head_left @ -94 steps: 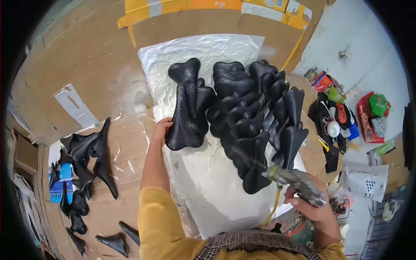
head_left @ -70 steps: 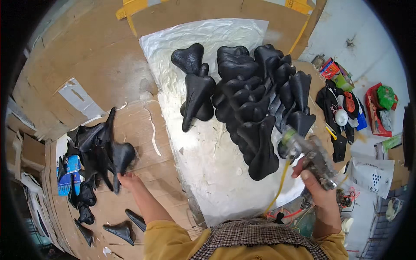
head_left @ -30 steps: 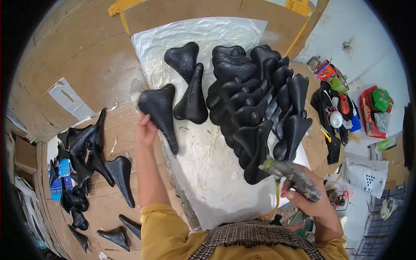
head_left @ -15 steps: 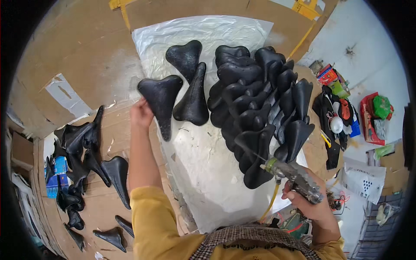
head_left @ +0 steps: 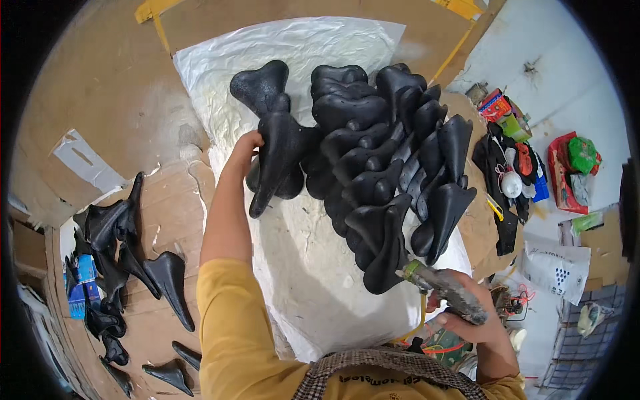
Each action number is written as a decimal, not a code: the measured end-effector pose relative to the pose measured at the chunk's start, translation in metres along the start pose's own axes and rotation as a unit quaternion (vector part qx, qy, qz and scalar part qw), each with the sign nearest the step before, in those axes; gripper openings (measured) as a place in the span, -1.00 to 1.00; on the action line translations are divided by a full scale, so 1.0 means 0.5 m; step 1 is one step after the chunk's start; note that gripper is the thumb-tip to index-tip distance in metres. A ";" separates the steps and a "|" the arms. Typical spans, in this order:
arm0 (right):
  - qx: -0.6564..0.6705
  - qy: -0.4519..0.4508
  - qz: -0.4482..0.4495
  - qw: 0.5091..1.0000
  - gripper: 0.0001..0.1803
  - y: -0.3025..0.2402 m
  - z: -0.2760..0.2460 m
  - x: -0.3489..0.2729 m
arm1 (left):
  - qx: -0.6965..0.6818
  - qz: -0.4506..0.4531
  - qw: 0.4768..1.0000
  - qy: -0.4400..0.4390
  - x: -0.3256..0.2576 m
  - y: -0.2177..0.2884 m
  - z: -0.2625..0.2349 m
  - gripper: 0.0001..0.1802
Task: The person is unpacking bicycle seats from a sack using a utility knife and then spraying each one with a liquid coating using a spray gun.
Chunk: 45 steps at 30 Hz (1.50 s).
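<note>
My left hand (head_left: 248, 145) grips the edge of a black bicycle saddle (head_left: 281, 143), its narrow nose pointing toward me. This saddle hangs over another one, which it mostly hides, and its right side meets the pile. Behind it a further saddle (head_left: 260, 85) lies on the white sheet (head_left: 307, 267). Overlapping rows of black saddles (head_left: 365, 157) fill the sheet's right half. Wrapped round a grimy spray gun (head_left: 445, 291), my right hand (head_left: 475, 308) is at the near right. The gun's nozzle is close to the nearest saddles of the pile.
More black saddles (head_left: 110, 223) lie on cardboard (head_left: 157, 220) at left. A yellow hose (head_left: 420, 317) runs down from the gun. At right are a dark cloth bundle (head_left: 500, 220), a red bag (head_left: 563, 177) and a white plastic bag (head_left: 557, 270). Cardboard walls (head_left: 320, 13) stand behind.
My left hand has carried its saddle right, over the neighbouring one and against the pile. The fine spray streak at the gun's nozzle is gone. The whole view has shifted slightly.
</note>
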State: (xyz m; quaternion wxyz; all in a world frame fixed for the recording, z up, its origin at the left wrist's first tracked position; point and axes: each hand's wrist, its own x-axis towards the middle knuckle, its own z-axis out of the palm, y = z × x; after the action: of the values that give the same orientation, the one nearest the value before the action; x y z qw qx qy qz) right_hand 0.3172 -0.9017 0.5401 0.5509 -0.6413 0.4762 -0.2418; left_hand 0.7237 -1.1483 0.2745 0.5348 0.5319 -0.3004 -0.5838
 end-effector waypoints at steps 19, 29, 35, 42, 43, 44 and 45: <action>-0.091 0.078 -0.046 0.992 -0.42 0.021 0.011 0.064 | -0.445 0.189 0.865 0.135 -0.128 -0.001 -0.090 -0.69; 0.062 0.184 -0.071 0.978 -0.23 -0.004 0.006 0.043 | -0.472 0.088 0.877 0.013 0.058 0.020 0.008 -0.81; 0.064 0.167 -0.060 0.982 -0.27 -0.010 0.010 0.035 | -0.353 0.127 0.926 0.041 -0.018 0.026 -0.046 -0.78; -0.036 0.052 -0.136 0.989 -0.40 0.026 -0.040 -0.039 | -0.329 0.236 0.869 0.286 -0.435 0.110 -0.326 -0.82; -0.033 0.033 -0.130 0.990 -0.39 0.028 -0.049 -0.064 | -0.318 0.288 0.838 0.337 -0.518 0.118 -0.368 -0.66; -0.011 0.028 -0.117 0.993 -0.38 0.027 -0.056 -0.097 | -0.283 0.285 0.783 0.475 -0.617 0.088 -0.458 -0.50; 0.008 0.034 -0.077 0.996 -0.37 0.052 -0.071 -0.100 | -0.284 0.213 0.811 0.465 -0.653 0.076 -0.439 -0.39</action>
State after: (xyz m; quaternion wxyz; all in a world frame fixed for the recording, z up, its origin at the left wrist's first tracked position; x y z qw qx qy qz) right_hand 0.2571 -0.8733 0.5361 0.5194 -0.6631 0.4416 -0.3090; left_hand 0.8972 -0.8015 0.3518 0.8486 0.4873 0.0576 -0.1979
